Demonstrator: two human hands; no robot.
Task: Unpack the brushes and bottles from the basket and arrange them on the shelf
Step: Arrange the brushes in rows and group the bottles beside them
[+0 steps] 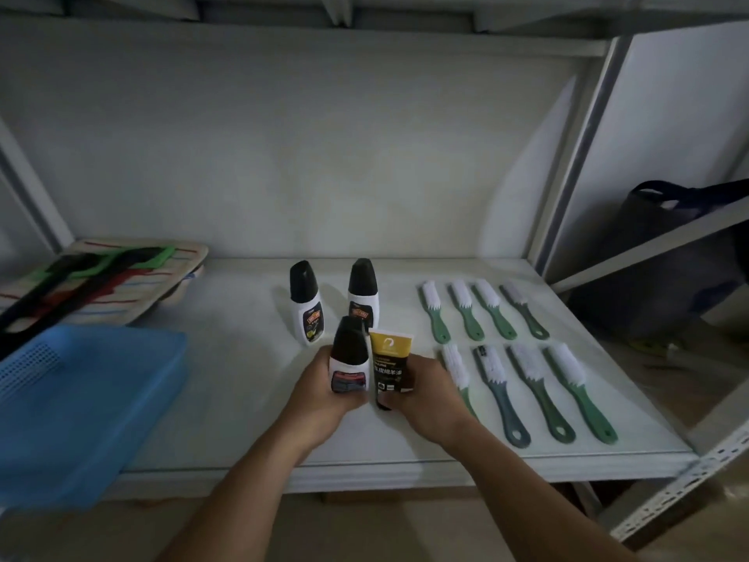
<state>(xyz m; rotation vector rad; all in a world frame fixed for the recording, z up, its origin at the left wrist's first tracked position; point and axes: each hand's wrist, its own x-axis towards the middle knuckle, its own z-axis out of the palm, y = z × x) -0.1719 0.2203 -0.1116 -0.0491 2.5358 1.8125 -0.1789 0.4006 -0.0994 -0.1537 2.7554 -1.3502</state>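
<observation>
**Last two containers going down**

White metal shelf [243, 379], dim light. Eight brushes [510, 358] lie in two tidy rows at right, handles toward the edge for easy reach. Two bottles [334, 302] stand upright behind. Left hand [324, 399] is wrapped round a third bottle [349, 358], right hand [425, 399] round a tube [391, 369] — both approx. upright, prob. to extend that group. Blue basket [81, 399] sits left, looks empty, though its floor is blurred.
</observation>
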